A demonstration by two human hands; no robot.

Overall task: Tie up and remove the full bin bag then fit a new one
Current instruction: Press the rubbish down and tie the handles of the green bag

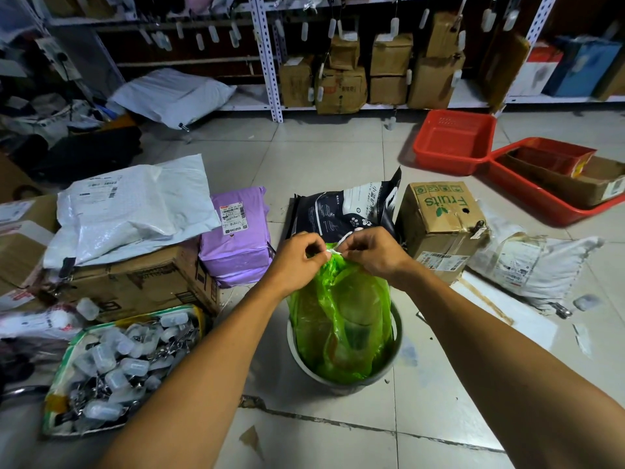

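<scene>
Both grips are working at the gathered mouth of the green bin bag (pixel 341 319): the left hand (pixel 297 257) is pinching one side of the white drawstring (pixel 334 251) between thumb and fingertips, and the right hand (pixel 373 250) is pinching the other side, with a loop of the same cord arching up between them. Each grip is clamped together on the cord, and the two hands are sitting nearly knuckle to knuckle, just above the bag's bunched neck. The translucent bag is standing tall out of a round pale bin (pixel 395 350) on the tiled floor, its lower part still sitting inside the rim, with dim shapes of rubbish showing through the plastic. Just behind the hands a dark printed pouch (pixel 345 206) is leaning upright, and beside it, toward the right, a cardboard box marked "Fruits" (pixel 439 221) is resting on the floor. Toward the left a purple parcel (pixel 236 235) is lying against a stack of brown boxes topped by a white mailer bag (pixel 135 208). Near the floor's lower left a shallow tray of small clear tags (pixel 118 363) is sitting. Two red plastic baskets (pixel 453 140) are lying toward the far right, in front of metal shelving (pixel 267 55) loaded with cartons.
</scene>
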